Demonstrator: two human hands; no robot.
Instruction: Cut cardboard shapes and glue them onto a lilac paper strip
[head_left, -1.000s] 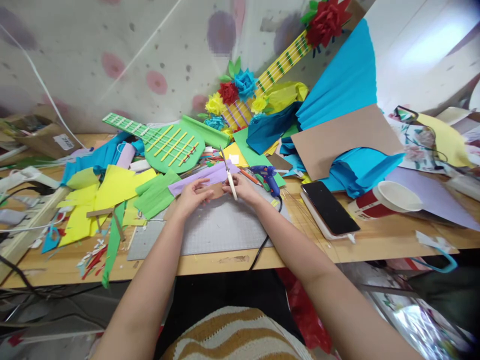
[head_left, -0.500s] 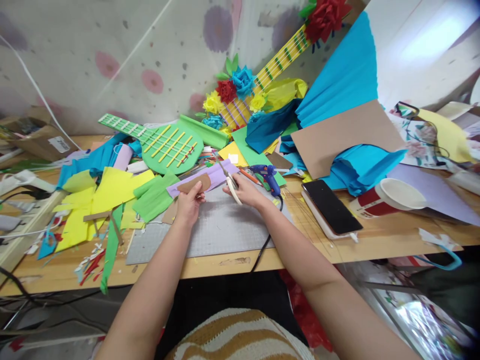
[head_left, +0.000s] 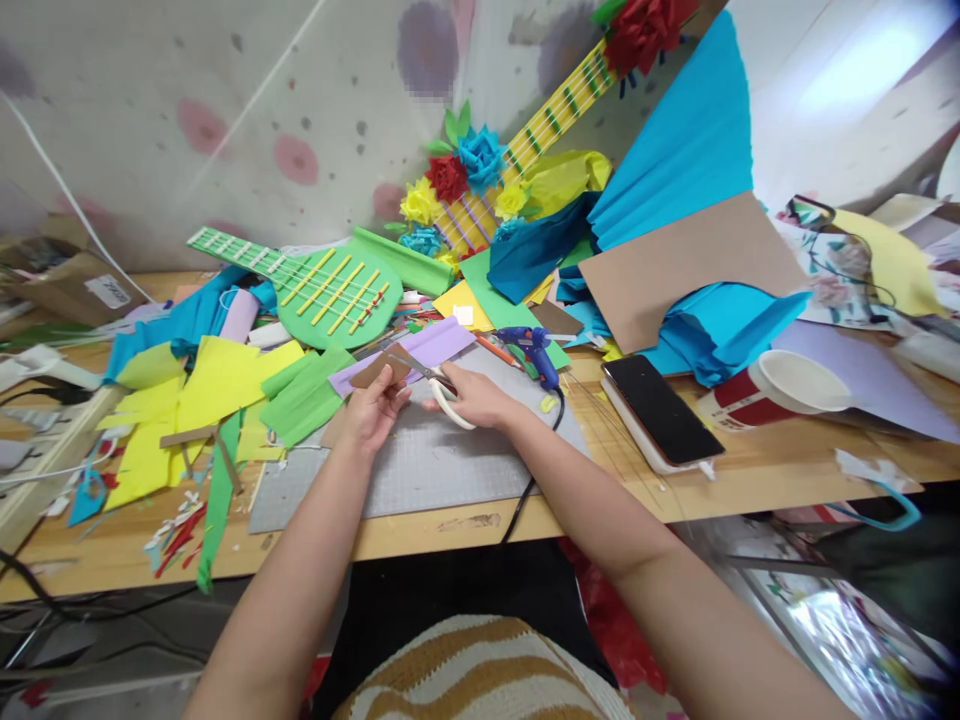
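My left hand [head_left: 369, 410] pinches a small brown cardboard piece [head_left: 377, 371] above the grey cutting mat [head_left: 442, 462]. My right hand [head_left: 475, 397] grips white-handled scissors [head_left: 433, 383], and their blades point left and meet the edge of the cardboard piece. A purple paper strip [head_left: 427, 347] lies just behind both hands. A blue glue gun [head_left: 533, 350] rests to the right of my right hand, its black cord running off the table's front edge.
A green paper guitar [head_left: 330, 292] and a yellow one with paper flowers [head_left: 480, 190] lie behind. Yellow and green paper scraps [head_left: 217, 385] cover the left. A phone [head_left: 660, 412], a red cup [head_left: 780, 395], brown card [head_left: 690, 270] and blue crepe paper [head_left: 675, 160] sit right.
The scissors swung down from pointing up and away to pointing left at the cardboard piece. My left hand moved the piece a little to the left and turned it.
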